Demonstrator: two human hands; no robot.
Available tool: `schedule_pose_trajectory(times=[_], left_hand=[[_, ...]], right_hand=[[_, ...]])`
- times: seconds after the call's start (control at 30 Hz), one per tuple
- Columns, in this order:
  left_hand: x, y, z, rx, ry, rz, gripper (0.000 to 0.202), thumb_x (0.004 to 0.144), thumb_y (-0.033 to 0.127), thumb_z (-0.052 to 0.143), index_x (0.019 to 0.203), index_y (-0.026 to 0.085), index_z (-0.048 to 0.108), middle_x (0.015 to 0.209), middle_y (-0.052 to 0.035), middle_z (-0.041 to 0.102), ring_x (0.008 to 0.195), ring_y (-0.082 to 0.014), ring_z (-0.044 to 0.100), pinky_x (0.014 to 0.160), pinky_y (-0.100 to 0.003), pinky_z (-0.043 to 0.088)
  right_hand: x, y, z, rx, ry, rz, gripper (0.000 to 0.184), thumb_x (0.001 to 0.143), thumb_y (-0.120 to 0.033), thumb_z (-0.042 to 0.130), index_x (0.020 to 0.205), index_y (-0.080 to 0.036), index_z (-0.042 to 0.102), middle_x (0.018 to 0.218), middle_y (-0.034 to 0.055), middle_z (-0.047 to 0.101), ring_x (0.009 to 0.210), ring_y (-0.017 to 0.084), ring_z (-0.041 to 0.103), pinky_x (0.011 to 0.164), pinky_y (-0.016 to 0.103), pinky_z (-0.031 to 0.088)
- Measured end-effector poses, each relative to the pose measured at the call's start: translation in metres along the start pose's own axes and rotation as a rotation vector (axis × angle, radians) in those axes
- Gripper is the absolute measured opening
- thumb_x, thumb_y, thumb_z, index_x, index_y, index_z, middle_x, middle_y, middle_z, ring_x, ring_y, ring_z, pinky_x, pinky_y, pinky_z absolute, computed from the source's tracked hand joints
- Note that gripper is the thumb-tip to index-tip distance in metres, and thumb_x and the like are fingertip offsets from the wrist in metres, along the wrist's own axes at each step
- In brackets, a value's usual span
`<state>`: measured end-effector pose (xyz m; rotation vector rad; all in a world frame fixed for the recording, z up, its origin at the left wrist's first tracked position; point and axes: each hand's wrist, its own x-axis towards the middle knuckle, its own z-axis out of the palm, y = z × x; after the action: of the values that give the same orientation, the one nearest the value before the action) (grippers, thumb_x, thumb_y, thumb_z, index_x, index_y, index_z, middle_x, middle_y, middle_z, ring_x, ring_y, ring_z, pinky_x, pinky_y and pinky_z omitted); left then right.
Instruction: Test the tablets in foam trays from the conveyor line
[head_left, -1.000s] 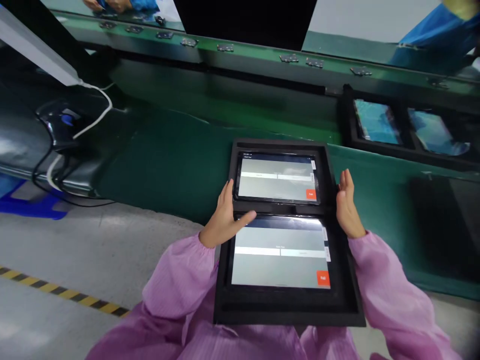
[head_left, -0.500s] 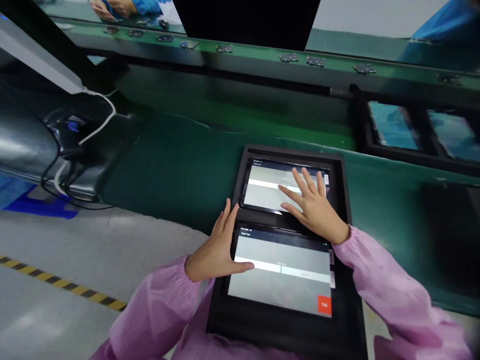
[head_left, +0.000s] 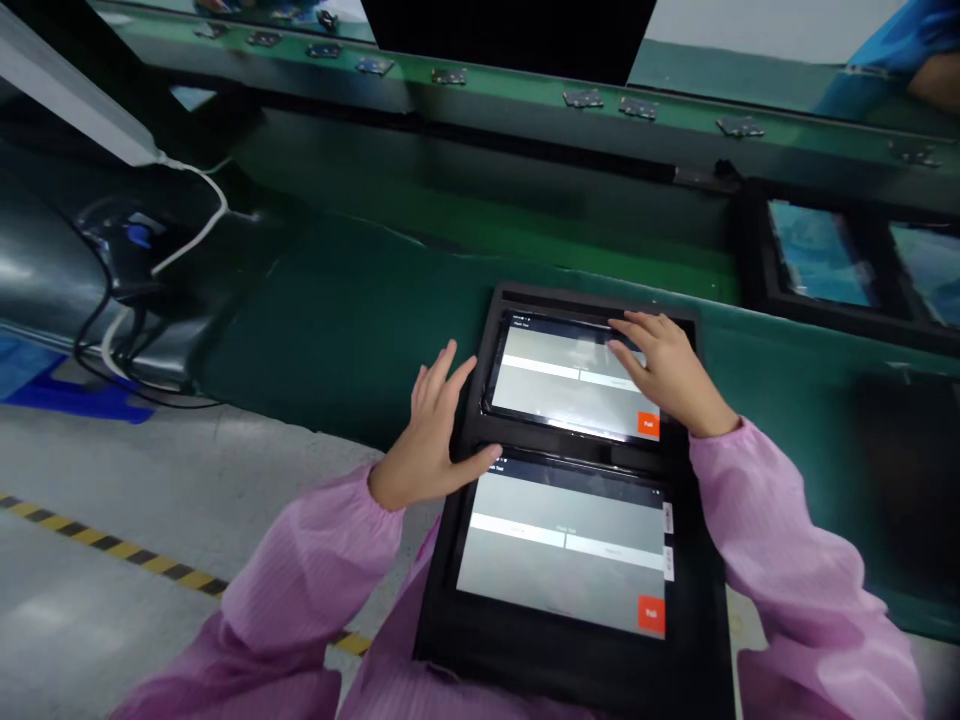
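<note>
- Left hand [head_left: 424,435]: fingers spread, thumb over lower tablet's top-left corner; grips nothing visible.
- Right hand [head_left: 667,370]: fingers close together, thumb apart, over upper tablet's right end; contact can't be told.
- Upper tablet [head_left: 544,395], lower tablet [head_left: 559,600]: both in tray [head_left: 555,685], screens lit, each with red "Fail" button.
- Step, probably: handling or checking the upper screen. Next move likely calls for a light, aimed fingertip.
- Tray overhangs tabletop [head_left: 337,330] edge toward the person.
- Versus half a second ago: right hand shifted from mid-screen rightward, fingers less fanned; upper "Fail" now uncovered.
</note>
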<state>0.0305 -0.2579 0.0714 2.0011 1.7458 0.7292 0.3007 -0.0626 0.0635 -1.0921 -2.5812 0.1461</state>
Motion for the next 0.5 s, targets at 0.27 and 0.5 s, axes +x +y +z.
schedule_pose_trajectory(times=[0.27, 0.5], left_hand=[[0.011, 0.016, 0.006, 0.227, 0.193, 0.223, 0.015, 0.081, 0.018, 0.048, 0.082, 0.019, 0.064, 0.083, -0.0049, 0.062, 0.077, -0.0204, 0.054, 0.074, -0.039, 0.04], [-0.017, 0.021, 0.028, 0.319, 0.1, 0.306, 0.032, 0.081, 0.021, 0.048, 0.104, 0.014, 0.069, 0.085, -0.0055, 0.069, 0.077, -0.0204, 0.057, 0.067, -0.036, 0.04]], right_hand=[[0.015, 0.016, 0.012, -0.082, -0.061, 0.031, 0.059, 0.102, -0.051, 0.026, 0.116, -0.012, 0.068, 0.099, 0.0158, 0.063, 0.094, 0.032, 0.06, 0.085, 0.047, 0.05], [0.017, 0.006, 0.011, -0.145, -0.079, 0.06, 0.068, 0.101, -0.06, 0.019, 0.109, -0.011, 0.066, 0.097, 0.0177, 0.059, 0.092, 0.034, 0.057, 0.081, 0.049, 0.047]])
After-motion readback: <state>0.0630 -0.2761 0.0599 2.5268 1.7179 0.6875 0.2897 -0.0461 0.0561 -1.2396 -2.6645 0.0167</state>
